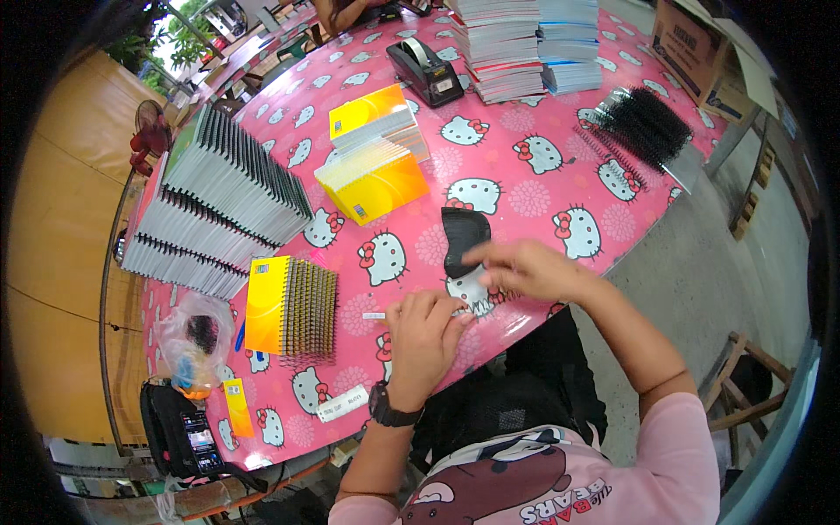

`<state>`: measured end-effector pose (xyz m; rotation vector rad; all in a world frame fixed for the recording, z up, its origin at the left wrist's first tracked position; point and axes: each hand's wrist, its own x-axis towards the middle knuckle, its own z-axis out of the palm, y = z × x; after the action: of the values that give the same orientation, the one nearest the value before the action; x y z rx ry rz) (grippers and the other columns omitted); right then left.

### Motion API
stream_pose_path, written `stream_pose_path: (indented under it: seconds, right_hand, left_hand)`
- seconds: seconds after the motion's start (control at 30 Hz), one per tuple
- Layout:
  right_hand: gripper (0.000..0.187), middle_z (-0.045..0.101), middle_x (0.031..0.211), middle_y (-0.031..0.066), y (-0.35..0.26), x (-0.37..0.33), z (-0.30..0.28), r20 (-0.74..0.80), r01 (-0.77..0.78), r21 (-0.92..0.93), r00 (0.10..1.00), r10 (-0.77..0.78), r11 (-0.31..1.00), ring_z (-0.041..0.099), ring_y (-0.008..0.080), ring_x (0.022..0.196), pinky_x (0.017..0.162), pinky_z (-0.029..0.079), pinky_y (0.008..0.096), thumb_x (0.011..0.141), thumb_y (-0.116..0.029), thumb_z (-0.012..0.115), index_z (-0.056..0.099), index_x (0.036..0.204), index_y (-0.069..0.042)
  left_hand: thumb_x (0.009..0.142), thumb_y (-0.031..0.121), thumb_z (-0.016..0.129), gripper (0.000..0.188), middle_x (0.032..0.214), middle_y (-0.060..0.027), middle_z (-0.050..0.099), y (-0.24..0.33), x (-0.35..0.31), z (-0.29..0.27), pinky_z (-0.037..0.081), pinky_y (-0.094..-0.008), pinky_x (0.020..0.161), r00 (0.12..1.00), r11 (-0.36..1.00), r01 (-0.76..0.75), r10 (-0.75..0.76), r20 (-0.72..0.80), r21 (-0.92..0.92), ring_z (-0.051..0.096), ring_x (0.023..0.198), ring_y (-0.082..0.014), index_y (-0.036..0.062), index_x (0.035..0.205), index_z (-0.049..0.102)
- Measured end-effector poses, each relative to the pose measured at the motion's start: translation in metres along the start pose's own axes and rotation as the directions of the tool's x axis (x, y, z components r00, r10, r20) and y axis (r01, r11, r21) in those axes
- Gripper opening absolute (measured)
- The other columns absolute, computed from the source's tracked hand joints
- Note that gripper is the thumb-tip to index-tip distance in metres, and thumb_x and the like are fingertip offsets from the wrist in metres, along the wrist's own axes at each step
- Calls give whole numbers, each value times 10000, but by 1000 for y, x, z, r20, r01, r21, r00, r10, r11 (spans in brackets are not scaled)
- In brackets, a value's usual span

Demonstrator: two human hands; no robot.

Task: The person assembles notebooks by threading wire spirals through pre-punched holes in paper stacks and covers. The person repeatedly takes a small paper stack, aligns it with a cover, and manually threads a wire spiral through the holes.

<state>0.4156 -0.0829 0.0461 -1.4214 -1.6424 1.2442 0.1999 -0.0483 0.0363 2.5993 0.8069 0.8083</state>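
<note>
The black comb strip (463, 238) lies on the pink patterned table (525, 197), long axis running roughly 12 to 6 o'clock, its lower end under the right hand (525, 269). That hand rests on it with fingers spread and pointing toward 9 o'clock; whether they pinch it cannot be told. The left hand (426, 337), at 7 o'clock from the strip, is curled with its fingertips at a small white strip (374, 316) (a closed grasp is not confirmed). The right hand is nearer. At 9 o'clock lies a yellow spiral notebook (291, 306); beyond it, a clear plastic bag (194, 341) holds dark pieces.
</note>
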Motion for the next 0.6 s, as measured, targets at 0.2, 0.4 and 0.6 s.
stream_pose_path:
  seconds: [0.2,0.4,0.6]
  right_hand:
    - [648,383,1353,201,44,49,-17,-97,272,-626,903,-420,730,411,399,1176,969,376,453,604,-323,766,550,1174,-102]
    - [638,406,1320,198,44,64,-10,-48,210,-639,949,-311,740,435,388,1127,942,391,454,559,-352,788,584,1113,-111]
    - [564,513,1185,199,40,43,-6,-210,242,-562,883,-419,791,503,342,1018,888,422,402,634,-427,756,613,1055,-80]
  left_hand:
    - [788,239,644,201,921,-54,577,5,2,-8,316,-367,784,998,998,-54,53,-24,-34,518,886,-222,96,926,616]
    - [775,232,648,212,1000,-44,589,2,2,-9,317,-374,835,999,998,-32,33,22,-52,521,958,-236,107,943,613]
    - [704,280,715,299,975,-36,588,-9,0,-10,280,-437,912,990,992,-124,122,65,30,528,947,-206,124,939,615]
